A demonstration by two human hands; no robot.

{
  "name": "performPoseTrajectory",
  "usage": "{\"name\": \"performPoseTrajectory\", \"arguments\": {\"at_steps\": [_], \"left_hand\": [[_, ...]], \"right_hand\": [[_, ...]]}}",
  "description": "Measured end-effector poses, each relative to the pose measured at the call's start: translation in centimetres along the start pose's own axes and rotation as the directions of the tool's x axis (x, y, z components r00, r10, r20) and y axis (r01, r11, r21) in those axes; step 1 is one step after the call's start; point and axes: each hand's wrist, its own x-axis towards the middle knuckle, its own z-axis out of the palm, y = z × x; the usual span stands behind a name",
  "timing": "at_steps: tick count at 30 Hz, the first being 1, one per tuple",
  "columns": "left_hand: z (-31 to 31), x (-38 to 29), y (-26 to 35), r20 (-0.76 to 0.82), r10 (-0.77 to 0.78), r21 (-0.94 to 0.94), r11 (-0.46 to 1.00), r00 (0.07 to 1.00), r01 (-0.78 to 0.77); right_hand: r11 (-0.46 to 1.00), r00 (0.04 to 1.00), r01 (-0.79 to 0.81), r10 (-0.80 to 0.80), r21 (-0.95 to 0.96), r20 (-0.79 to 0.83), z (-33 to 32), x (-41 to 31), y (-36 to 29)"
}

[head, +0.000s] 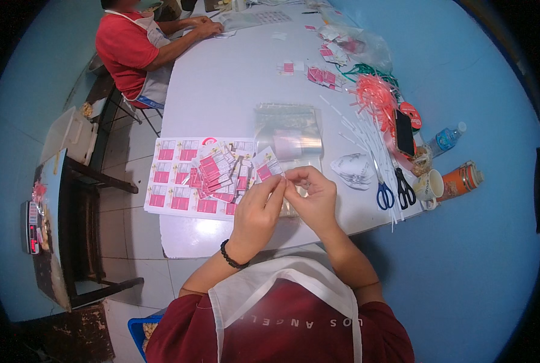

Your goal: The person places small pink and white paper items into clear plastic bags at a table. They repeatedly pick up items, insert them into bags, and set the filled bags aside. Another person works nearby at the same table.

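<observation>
A small pink-and-white printed label [266,165] is pinched by its lower right corner, where the fingertips of both hands meet. My left hand [258,204], with a dark beaded bracelet at the wrist, grips from the left. Thumb and forefinger of my right hand [314,196] close on the same corner. Left of the hands, a loose pile of cut labels [215,170] lies on printed label sheets [162,174]. Just beyond the hands lies a stack of clear plastic bags [288,119], partly covered by the label and hands.
On the white table [220,95], blue-handled scissors [384,195], black-handled scissors [405,188], white strips [358,129] and a mug [428,186] lie right. Pink ribbon [373,93] and a phone [404,131] lie farther back. A co-worker [129,50] sits at far left.
</observation>
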Motion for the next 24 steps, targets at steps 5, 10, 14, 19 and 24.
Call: {"name": "performPoseTrajectory", "arguments": {"at_steps": [5,10,14,19,24], "left_hand": [[0.5,0.1,0.0,0.008,-0.014,-0.001,1.000,1.000,0.014],[0.9,0.5,-0.2,-0.025,-0.028,0.014,0.999,0.999,0.029],[1.2,1.2,-0.6,-0.039,-0.090,-0.067,0.994,0.995,0.088],[-0.3,2.2,-3.7,-0.141,-0.147,-0.077,0.988,0.979,0.137],[-3.8,1.5,-8.8,-0.164,-0.445,-0.238,0.884,0.880,0.403]], "right_hand": [[0.997,0.998,-0.058,0.059,0.041,-0.014,-0.1,-0.1,0.5],[0.995,0.996,-0.086,0.087,0.042,-0.027,-0.2,0.0,0.0],[0.995,0.998,-0.068,0.068,0.076,0.010,-0.4,-0.3,-0.2],[0.994,0.999,-0.014,0.010,-0.111,-0.040,-4.8,0.6,1.2],[0.676,0.940,0.300,-0.331,-0.673,0.086,-14.1,3.1,2.1]]}}
